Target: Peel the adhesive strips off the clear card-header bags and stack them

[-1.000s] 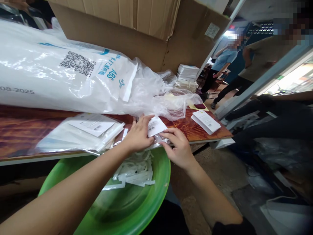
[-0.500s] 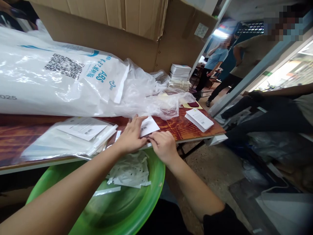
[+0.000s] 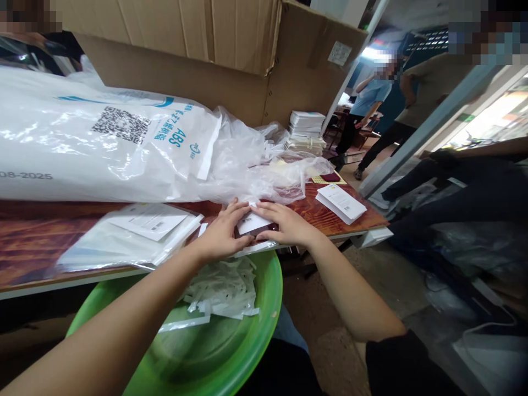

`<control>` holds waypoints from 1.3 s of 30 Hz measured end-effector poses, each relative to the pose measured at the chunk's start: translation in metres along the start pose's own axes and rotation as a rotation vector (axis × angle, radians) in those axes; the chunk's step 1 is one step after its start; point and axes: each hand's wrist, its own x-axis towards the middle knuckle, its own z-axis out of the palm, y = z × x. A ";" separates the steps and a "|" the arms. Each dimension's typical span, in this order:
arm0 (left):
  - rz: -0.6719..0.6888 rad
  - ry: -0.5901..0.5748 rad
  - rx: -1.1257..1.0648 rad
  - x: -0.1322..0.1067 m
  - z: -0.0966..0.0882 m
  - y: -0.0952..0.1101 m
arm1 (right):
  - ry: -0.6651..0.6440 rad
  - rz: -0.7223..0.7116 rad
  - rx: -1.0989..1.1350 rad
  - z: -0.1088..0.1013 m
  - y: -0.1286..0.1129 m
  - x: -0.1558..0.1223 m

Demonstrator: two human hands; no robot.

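Note:
A white printed card [image 3: 252,224] lies near the table's front edge, in what looks like a clear plastic bag whose edge [image 3: 264,246] reaches the table rim. My left hand [image 3: 225,234] rests on the card's left side, fingers stretched out and thumb apart. Over its right side lies my right hand [image 3: 289,224], also open, with its fingertips at the card's far edge and its thumb by the near edge. The two hands nearly meet at fingertips and thumbs. Part of the card is hidden beneath the fingers.
Left of my hands is a pile of clear bags [image 3: 99,247] with a card [image 3: 150,221] on top. Folded cards [image 3: 341,203] lie at the right. A large white sack [image 3: 82,159] and cardboard box [image 3: 173,77] stand behind. Below, a green basin [image 3: 270,308] holds white strips [image 3: 225,289].
My right hand has gone from pinching at the card's near corner to lying open over its right side. My left hand stays on the left side. The view has shifted slightly.

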 end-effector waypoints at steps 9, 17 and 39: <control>0.029 -0.047 0.038 0.001 -0.006 -0.003 | 0.018 0.065 -0.151 0.010 -0.008 0.001; 0.061 -0.067 0.148 0.001 -0.004 0.001 | 0.084 0.046 -0.212 0.016 -0.015 0.000; 0.025 -0.112 0.429 -0.002 0.013 0.018 | 0.053 -0.113 -0.192 0.012 0.004 -0.011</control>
